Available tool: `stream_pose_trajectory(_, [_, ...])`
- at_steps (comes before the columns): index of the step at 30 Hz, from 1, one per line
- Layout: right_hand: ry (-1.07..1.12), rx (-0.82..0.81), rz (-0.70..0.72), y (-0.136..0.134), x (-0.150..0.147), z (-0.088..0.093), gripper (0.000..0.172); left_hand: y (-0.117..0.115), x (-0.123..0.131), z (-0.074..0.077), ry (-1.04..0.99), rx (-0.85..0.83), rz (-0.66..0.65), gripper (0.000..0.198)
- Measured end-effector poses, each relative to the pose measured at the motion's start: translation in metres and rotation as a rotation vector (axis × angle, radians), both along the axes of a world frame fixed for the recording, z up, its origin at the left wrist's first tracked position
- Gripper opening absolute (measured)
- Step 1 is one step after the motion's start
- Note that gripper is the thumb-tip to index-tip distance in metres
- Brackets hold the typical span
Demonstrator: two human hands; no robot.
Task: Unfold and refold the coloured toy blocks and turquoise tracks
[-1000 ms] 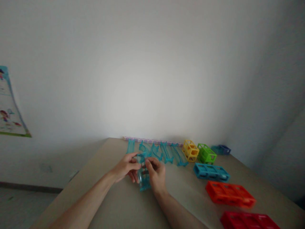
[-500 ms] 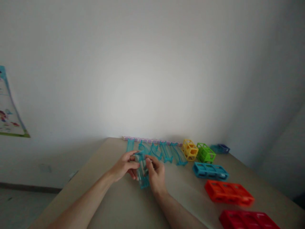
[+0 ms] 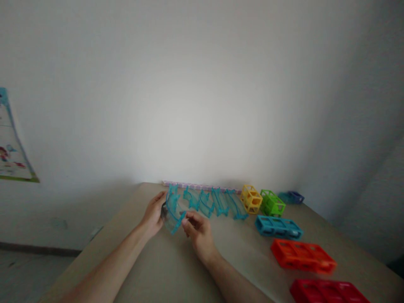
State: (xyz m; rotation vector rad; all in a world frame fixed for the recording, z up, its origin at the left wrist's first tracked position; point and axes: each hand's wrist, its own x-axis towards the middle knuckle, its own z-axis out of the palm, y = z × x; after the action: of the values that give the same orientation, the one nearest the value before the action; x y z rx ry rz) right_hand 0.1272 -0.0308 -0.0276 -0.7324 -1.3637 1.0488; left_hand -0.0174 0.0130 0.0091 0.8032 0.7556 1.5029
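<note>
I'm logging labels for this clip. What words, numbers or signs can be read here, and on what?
Nothing is readable.
Wall poster: coloured pictures, any print too blurred to read.
Clear blue track piece, held by left hand and right hand: no marking shows.
Coloured blocks: no marking shows.

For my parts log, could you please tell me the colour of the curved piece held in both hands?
Translucent teal curved piece, head view.

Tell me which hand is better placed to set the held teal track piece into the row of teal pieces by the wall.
Left, probably. The left hand cups the curved teal track piece from behind, next to the row of teal pieces. The right hand only pinches its near lower end, farther from the wall.
</note>
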Motion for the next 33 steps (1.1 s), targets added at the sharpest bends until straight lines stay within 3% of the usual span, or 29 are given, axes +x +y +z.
stream_pose_trajectory(7, [-0.027,0.032,0.064,0.000,0.002,-0.005,0.020,0.004,-0.003,-0.008,0.014,0.024,-0.086,0.028])
stream_pose_trajectory(10, [-0.049,0.112,-0.065,0.000,0.002,-0.005,0.019,-0.001,-0.003,-0.006,0.057,0.064,-0.144,0.041])
stream_pose_trajectory(12, [-0.071,0.160,-0.188,0.003,0.005,-0.005,0.018,-0.006,-0.003,-0.005,0.119,0.115,-0.256,0.051])
stream_pose_trajectory(16, [-0.151,0.180,-0.418,0.010,0.014,-0.005,0.014,-0.012,-0.001,-0.010,0.297,0.264,-0.529,0.048])
stream_pose_trajectory(18, [-0.199,0.195,-0.476,0.013,0.019,-0.004,0.012,-0.012,0.001,-0.013,0.391,0.287,-0.557,0.043])
stream_pose_trajectory(24, [-0.321,0.250,-0.489,0.013,0.019,0.000,0.014,-0.007,0.004,-0.017,0.439,0.259,-0.258,0.029])
stream_pose_trajectory(28, [-0.328,0.178,-0.446,0.012,0.014,-0.004,0.028,0.002,-0.002,-0.014,0.307,0.291,0.002,0.031])
stream_pose_trajectory(33, [-0.319,0.125,-0.397,0.011,0.012,-0.009,0.029,0.020,-0.019,-0.020,0.092,0.205,0.404,0.032])
